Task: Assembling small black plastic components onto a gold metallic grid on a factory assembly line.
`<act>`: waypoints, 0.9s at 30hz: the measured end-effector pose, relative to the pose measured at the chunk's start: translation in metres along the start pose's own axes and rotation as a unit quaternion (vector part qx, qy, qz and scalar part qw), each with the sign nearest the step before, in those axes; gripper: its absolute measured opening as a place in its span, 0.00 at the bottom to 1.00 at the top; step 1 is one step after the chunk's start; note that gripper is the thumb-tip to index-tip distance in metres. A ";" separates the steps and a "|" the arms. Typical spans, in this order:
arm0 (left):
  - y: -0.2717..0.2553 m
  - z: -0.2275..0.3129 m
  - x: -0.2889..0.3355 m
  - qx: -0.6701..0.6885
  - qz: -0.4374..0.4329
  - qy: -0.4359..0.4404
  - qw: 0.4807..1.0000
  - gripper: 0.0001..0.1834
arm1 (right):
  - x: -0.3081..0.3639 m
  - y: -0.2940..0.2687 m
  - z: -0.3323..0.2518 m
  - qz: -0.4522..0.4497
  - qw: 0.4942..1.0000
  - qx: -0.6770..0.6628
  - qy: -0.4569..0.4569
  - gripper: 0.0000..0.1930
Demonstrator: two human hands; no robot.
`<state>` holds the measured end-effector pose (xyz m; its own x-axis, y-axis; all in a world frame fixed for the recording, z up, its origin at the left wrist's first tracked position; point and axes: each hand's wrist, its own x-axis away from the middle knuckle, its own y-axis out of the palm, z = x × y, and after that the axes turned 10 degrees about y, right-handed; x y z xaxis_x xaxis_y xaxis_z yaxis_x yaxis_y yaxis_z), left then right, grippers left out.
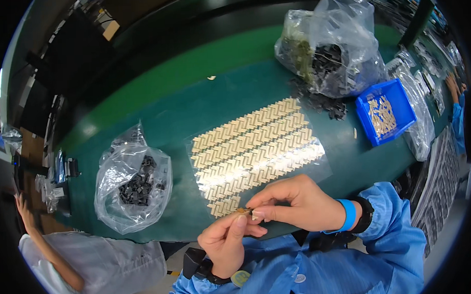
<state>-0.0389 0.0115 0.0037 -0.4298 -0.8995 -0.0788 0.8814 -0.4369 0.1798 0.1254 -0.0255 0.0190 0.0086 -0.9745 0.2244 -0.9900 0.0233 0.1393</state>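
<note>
My left hand (226, 241) and my right hand (297, 203) meet at the table's near edge, both closed in a pinch. Between their fingertips is a small brownish part (243, 210) with a dark edge, its kind too small to make out. A tiny beige piece (255, 216) shows at my right thumb tip. Just beyond my hands lies a clear plastic sheet (323, 169) bearing rows of beige, angled small pieces (251, 141). The shortest row (223, 206) ends beside my left fingers.
On the green table (244, 89), a clear bag of small black parts (138, 189) lies left. A larger bag (341, 50) stands far right, with black parts (330, 103) spilled before it. Beside it sits a blue bin (367, 124) of beige pieces. Another person's sleeve (99, 260) is at left.
</note>
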 end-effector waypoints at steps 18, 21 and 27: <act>-0.011 0.003 -0.007 -0.120 -0.031 0.132 0.984 0.06 | -0.005 0.003 -0.013 0.028 0.979 0.189 -0.075 0.04; -0.003 0.002 -0.010 -0.043 0.057 0.112 0.991 0.06 | -0.005 0.001 -0.011 0.039 0.994 0.102 -0.021 0.05; 0.001 -0.006 -0.010 -0.133 0.034 0.209 0.968 0.08 | -0.003 0.006 0.001 -0.012 1.000 -0.005 0.010 0.07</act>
<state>-0.0320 0.0201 -0.0009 -0.3006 -0.8270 -0.4750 0.9482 -0.3127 -0.0557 0.1194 -0.0224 0.0179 0.0349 -0.9701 0.2401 -0.9879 0.0029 0.1552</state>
